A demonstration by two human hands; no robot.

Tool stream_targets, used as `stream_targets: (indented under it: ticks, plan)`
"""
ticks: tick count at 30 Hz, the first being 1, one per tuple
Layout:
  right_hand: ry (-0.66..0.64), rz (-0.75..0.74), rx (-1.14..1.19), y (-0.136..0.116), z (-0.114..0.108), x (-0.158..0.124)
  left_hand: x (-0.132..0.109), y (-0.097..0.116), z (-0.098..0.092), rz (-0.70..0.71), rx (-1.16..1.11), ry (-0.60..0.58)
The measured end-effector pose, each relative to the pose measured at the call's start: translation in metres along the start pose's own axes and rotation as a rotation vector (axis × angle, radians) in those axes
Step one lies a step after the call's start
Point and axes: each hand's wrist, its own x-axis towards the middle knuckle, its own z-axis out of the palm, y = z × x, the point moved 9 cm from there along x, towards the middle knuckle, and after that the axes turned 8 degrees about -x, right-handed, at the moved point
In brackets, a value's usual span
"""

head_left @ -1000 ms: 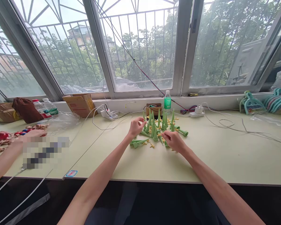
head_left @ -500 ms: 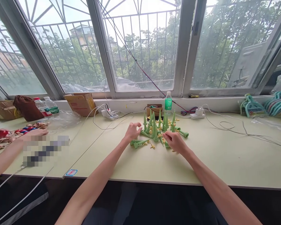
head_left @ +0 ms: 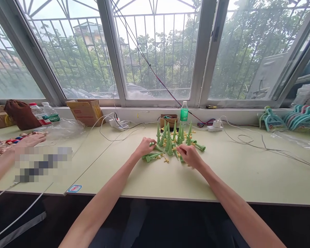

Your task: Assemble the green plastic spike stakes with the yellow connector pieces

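Several green cone-shaped plastic pieces (head_left: 167,139) stand upright in a cluster on the pale table, with small yellow pieces (head_left: 166,160) scattered among them. At the cluster's left side, my left hand (head_left: 144,146) has its fingers closed on the end of a green cone that lies on its side. Another green cone (head_left: 154,156) lies just in front of that hand. My right hand (head_left: 188,154) is at the right front of the cluster, its fingers pinched around a small yellow piece (head_left: 174,148). More green cones lie at the right (head_left: 200,147).
A green-labelled bottle (head_left: 184,112) and a small cardboard box (head_left: 168,120) stand behind the cones. Power strips (head_left: 119,124) and white cables run along the wall. At the left, another person's hand (head_left: 33,139) is near coloured beads. Hangers (head_left: 302,117) lie at the right.
My left hand has lowered slightly and its fingers have closed on a lying green cone. My right hand stays near the front of the cluster. The view has shifted slightly.
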Motion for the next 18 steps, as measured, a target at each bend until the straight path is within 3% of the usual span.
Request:
stream_targets:
  ticks: [12,18]
  plan:
    - [0.036,-0.031,-0.067,-0.001,-0.003,0.000,-0.001,-0.002,0.005,-0.010,-0.043,-0.071]
    - [-0.020,-0.192,-0.230,-0.016,-0.007,0.000,0.000,0.002,0.007,-0.005,0.009,-0.079]
